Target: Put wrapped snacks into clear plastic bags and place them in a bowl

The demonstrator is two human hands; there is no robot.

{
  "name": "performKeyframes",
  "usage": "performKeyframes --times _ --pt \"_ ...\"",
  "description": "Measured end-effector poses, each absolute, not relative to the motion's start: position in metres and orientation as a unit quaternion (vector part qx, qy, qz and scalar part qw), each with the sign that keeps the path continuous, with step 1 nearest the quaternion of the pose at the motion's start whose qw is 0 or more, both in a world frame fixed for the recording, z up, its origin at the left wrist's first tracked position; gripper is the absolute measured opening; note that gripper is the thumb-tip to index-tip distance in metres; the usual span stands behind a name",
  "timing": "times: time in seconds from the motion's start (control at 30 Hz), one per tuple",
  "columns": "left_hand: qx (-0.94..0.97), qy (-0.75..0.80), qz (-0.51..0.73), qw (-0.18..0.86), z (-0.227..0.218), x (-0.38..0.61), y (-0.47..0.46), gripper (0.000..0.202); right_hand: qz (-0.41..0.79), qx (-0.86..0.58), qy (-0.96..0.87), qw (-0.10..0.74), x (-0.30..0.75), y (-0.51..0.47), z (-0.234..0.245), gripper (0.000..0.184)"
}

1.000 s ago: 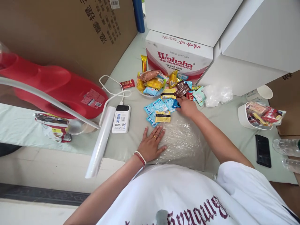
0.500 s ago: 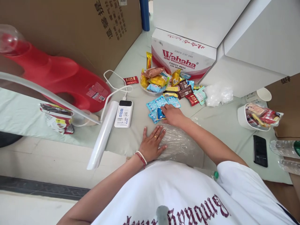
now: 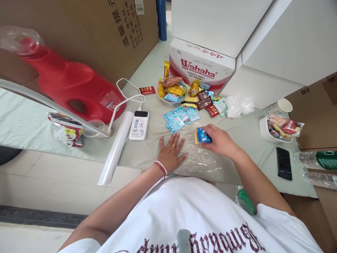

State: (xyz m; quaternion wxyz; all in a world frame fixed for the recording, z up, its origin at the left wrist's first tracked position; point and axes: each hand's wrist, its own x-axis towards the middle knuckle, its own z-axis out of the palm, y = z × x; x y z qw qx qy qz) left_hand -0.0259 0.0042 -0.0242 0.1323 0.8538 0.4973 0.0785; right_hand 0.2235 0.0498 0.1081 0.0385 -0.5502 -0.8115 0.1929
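Note:
My right hand (image 3: 219, 140) pinches a small blue-and-yellow snack packet (image 3: 203, 135) above a sheet of clear plastic film (image 3: 198, 158). Spread flat, my left hand (image 3: 171, 151) presses on the film's left edge with nothing in it. Just beyond my left fingertips lie several light-blue packets (image 3: 175, 119), overlapping on the pale cloth (image 3: 147, 154). Behind them stands a clear bowl (image 3: 168, 102) heaped with wrapped snacks (image 3: 175, 89). More wrapped snacks, brown, red and yellow (image 3: 205, 102), are scattered to the bowl's right.
On the left are a roll of clear film (image 3: 116, 151), a white power bank (image 3: 139, 125) with its cable, and a big red jug (image 3: 79, 88). A Wahaha carton (image 3: 202, 65) stands at the back. To the right sit a white snack tub (image 3: 263, 130), a phone (image 3: 284, 163) and plastic bottles (image 3: 316, 160).
My right hand has taken the blue-and-yellow packet off the light-blue packets and moved it right and nearer, over the film. My left hand stays flat. The view has shifted slightly.

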Motion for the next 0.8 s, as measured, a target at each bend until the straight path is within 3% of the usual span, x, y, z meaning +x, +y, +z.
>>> performKeyframes --times 0.1,0.17,0.23,0.4,0.57,0.67,0.8 --pt "0.855 0.495 0.074 0.134 -0.022 -0.028 0.008 0.070 0.188 -0.541 -0.816 -0.071 0.204 0.029 0.084 0.057" --pt "0.856 0.492 0.074 0.136 -0.021 -0.032 0.010 0.070 0.185 -0.544 -0.813 -0.095 0.197 0.024 0.069 0.064" --pt "0.857 0.490 0.078 0.137 -0.021 -0.036 0.011 0.069 0.201 -0.545 -0.810 -0.079 0.198 0.023 0.060 0.071" --pt "0.855 0.493 0.094 0.135 -0.025 -0.040 0.013 0.064 0.208 -0.553 -0.805 -0.055 0.208 0.023 0.058 0.055" --pt "0.847 0.490 0.192 0.081 -0.025 -0.046 0.008 0.056 0.192 -0.545 -0.812 -0.078 0.197 0.026 0.056 0.058" --pt "0.901 0.361 0.230 0.074 -0.019 -0.059 0.000 0.047 0.204 -0.548 -0.809 -0.059 0.200 0.023 0.062 0.067" --pt "0.948 0.228 0.153 0.164 -0.013 -0.080 -0.008 0.042 0.246 -0.511 -0.822 0.055 0.233 -0.005 0.068 0.066"
